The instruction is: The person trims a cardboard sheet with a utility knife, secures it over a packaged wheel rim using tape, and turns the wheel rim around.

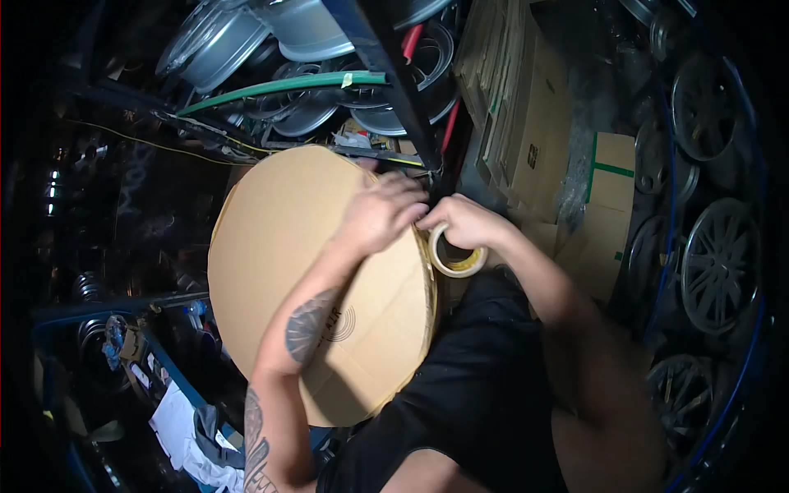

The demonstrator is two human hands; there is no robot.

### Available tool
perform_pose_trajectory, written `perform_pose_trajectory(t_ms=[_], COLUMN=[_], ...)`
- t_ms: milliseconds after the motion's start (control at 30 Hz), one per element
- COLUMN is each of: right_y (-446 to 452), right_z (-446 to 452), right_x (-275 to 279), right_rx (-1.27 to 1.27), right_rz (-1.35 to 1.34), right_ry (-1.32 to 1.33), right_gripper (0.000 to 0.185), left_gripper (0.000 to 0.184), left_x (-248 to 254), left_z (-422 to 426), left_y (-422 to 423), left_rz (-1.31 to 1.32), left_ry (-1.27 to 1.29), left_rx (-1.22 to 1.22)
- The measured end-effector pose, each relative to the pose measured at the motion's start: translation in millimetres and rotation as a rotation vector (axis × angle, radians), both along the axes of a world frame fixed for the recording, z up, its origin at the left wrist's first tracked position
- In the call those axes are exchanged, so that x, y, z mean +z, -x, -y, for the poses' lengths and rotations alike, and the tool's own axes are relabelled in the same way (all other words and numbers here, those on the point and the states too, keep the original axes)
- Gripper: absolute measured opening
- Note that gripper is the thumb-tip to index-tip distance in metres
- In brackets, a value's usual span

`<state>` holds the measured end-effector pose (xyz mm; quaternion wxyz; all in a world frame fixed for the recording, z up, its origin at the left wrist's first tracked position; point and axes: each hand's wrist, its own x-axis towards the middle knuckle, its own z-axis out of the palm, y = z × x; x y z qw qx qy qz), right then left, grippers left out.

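Observation:
A large round piece of cardboard point(279, 222), with some dark printing low on its face, leans in front of my body. Across its upper right edge lies my left hand point(382, 214), fingers stretched out and a little blurred. My right hand point(464, 223) is closed on a roll of tape point(468, 269) just outside the same edge, its fingertips close to my left hand. Whether a strip of tape runs between roll and cardboard, I cannot tell. Anything behind the cardboard is hidden.
Several silver wheel rims point(308, 29) fill a metal rack point(386, 66) ahead. Flattened cardboard sheets point(526, 107) stand upright at the right. Further right, more wheels point(719, 264) line the side. Papers and cloth point(177, 427) lie at lower left.

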<state>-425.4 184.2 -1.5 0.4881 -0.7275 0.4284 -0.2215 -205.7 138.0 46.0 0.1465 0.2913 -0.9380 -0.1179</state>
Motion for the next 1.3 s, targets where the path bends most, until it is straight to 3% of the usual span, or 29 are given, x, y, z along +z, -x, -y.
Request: perform_pose_trajectory(t_ms=[67,133,167,200,267,333,400,467,500,533,600,667,733,800,867,933,1000,1067,1100,1167,1200,1267,1300], right_y=[0.5,6.4,13.0,17.0,52.5,63.6,61.1,39.8,34.7,41.8,50.8,53.2,54.1,57.4,72.8,59.9,43.8,47.4,56.4,59.4,51.4,50.5,46.7], right_z=[12.2,15.2,18.1,14.6,-25.0,-81.1,-141.4,-137.8,-121.3,-108.0,-87.4,-81.8,-92.6,-117.6,-126.6,-132.3,-130.2,-134.6,-134.5,-136.9,-145.0,-150.2,-152.7], right_x=[-9.4,-25.2,-42.0,-78.0,-40.9,-99.6,-71.6,-27.5,-52.6,-37.7,-15.6,-22.6,-19.5,-30.9,-44.8,-36.2,-14.6,-45.7,-70.2,-57.6,-41.2,-43.9,-36.0], right_rx=[0.008,-0.154,-0.24,-0.391,-0.594,-0.581,-0.355,-0.176,-0.145,-0.072,0.052,0.017,-0.03,-0.242,-0.281,-0.144,-0.057,0.063,0.184,0.199,0.185,0.161,0.089], right_rz=[-0.017,0.143,0.187,0.446,0.668,0.557,0.26,0.054,0.166,0.076,0.043,0.133,0.202,0.244,0.416,0.293,0.077,0.177,0.1,0.18,0.223,0.155,0.197], right_ry=[0.009,-0.107,-0.16,-0.204,-0.481,-0.109,-0.4,-0.166,0.048,0.108,0.02,0.02,-0.07,-0.192,-0.437,-0.344,-0.257,-0.2,-0.455,-0.408,-0.407,-0.537,-0.616], right_gripper=[0.058,0.054,0.054,0.056,0.059,0.054,0.056,0.052,0.051,0.053,0.053,0.057,0.061,0.072,0.075,0.07,0.063,0.058,0.052,0.058,0.062,0.071,0.073], left_gripper=[0.029,0.036,0.038,0.038,0.038,0.038,0.039,0.04,0.038,0.037,0.033,0.038,0.041,0.039,0.038,0.041,0.036,0.033,0.032,0.038,0.053,0.07,0.069], left_x=[1.8,-16.1,-26.3,-26.8,-27.5,-31.0,-35.3,-28.1,-23.9,-17.9,-9.3,-3.7,-2.3,-13.2,-35.7,-31.6,-31.4,-8.4,14.5,26.2,69.2,43.4,20.6], left_z=[-0.8,11.7,17.8,19.4,28.3,43.0,58.8,57.1,52.2,46.3,12.8,-27.1,-20.6,-14.6,-6.3,-17.5,-50.0,-132.0,-178.4,-258.7,-285.6,-326.7,-337.1], left_y=[24.8,29.4,30.5,34.9,46.3,44.7,33.6,37.4,40.7,45.4,55.6,61.5,58.5,56.1,50.3,55.2,68.4,96.7,105.5,113.3,110.1,102.9,105.7], left_rz=[0.119,-0.174,-0.112,-0.091,-0.051,-0.074,-0.02,0.034,0.051,0.068,0.089,0.147,0.294,0.191,0.16,0.202,0.149,0.063,-0.029,-0.117,-0.063,0.087,-0.262], left_ry=[-0.177,-0.094,0.042,0.074,0.145,0.176,0.229,0.254,0.231,0.208,-0.062,0.047,-0.148,-0.03,0.049,0.074,0.338,0.276,0.039,-0.253,-0.81,-1.266,-1.23], left_rx=[0.084,0.187,0.201,0.23,0.286,0.359,0.418,0.394,0.368,0.342,0.219,-0.035,0.077,0.159,0.21,0.224,0.301,0.591,0.735,0.931,1.133,1.26,1.267])
